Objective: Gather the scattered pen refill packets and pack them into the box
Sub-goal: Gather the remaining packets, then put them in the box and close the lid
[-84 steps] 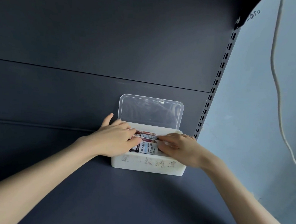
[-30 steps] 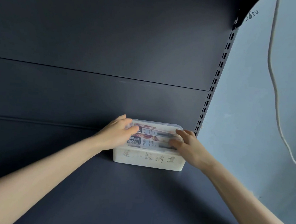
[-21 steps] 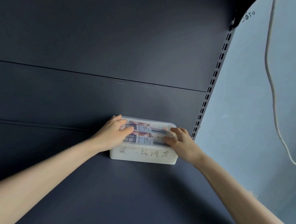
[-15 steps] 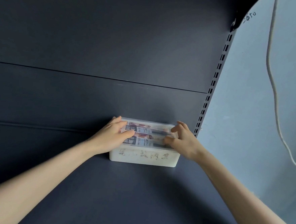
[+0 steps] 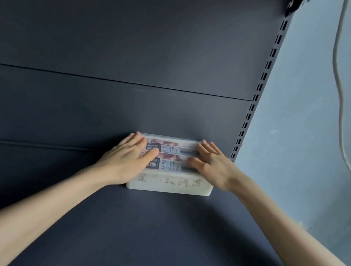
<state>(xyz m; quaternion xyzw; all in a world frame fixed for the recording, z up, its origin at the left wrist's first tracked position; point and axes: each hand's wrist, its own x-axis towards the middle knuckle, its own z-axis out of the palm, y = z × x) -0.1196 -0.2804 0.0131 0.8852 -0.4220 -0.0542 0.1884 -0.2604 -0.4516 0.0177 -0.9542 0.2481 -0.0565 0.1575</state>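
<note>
A white plastic box [image 5: 169, 184] with handwriting on its front stands on the dark shelf against the back panel. Its clear lid [image 5: 174, 142] lies down flat over it. Through the lid I see printed pen refill packets [image 5: 168, 163] lying inside. My left hand [image 5: 127, 158] lies flat on the lid's left end with straight fingers. My right hand [image 5: 212, 164] presses flat on the lid's right end, fingers spread. No loose packets show on the shelf.
The dark shelf board [image 5: 142, 234] stretches toward me in front of the box. A slotted upright [image 5: 253, 101] runs along the shelf's right edge, close to the box. Beyond it is a pale wall with a hanging white cable [image 5: 339, 92].
The lid stood open with both hands at the packets inside; it has come down over the box. Both hands now lie flat on it, fingers straighter than half a second ago.
</note>
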